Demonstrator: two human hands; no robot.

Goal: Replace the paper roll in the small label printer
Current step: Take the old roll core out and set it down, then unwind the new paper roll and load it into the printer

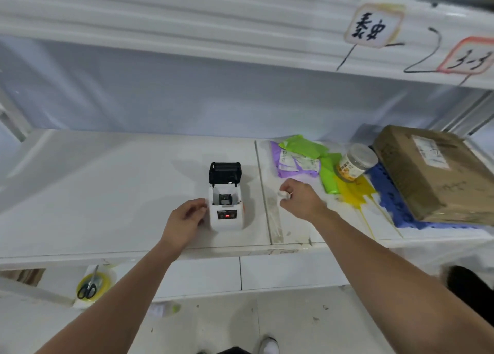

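Printer (226, 212) lid up; right hand (299, 198) pinching paper roll (284, 194).

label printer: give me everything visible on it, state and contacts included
The label printer is a small white, rounded, plastic-looking box standing upright on the white shelf. Its black lid is hinged open at the back and tilted up, exposing the paper bay, where only a dark mechanism shows. A dark front panel carries a small red light. The left hand rests against its left side; the right hand is apart from it, holding a small white object.
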